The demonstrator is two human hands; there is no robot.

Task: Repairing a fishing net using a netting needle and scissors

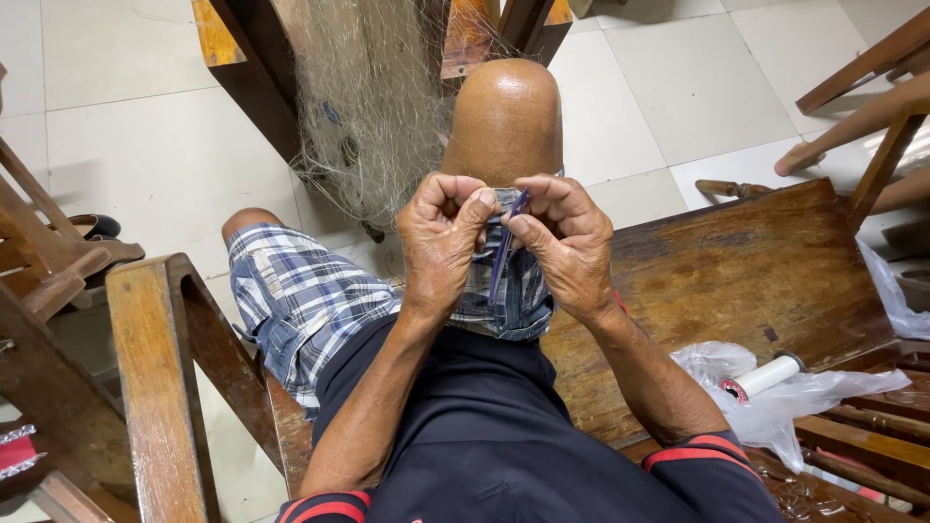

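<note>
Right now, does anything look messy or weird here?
Not much. A pale fishing net hangs bunched in a tangle off the wooden chair ahead, trailing to the floor. A crumpled plastic bag lies on the bench. Both hands pinch a thin blue tool.

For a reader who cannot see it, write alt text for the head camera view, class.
Both hands, left hand and right hand, pinch a thin blue netting needle above a raised knee. A pale fishing net hangs ahead; the person sits on a wooden bench beside a white plastic bag.

both hands raised together, left hand [441, 242] and right hand [567, 242] fingertips pinched, forearms converging.
</note>
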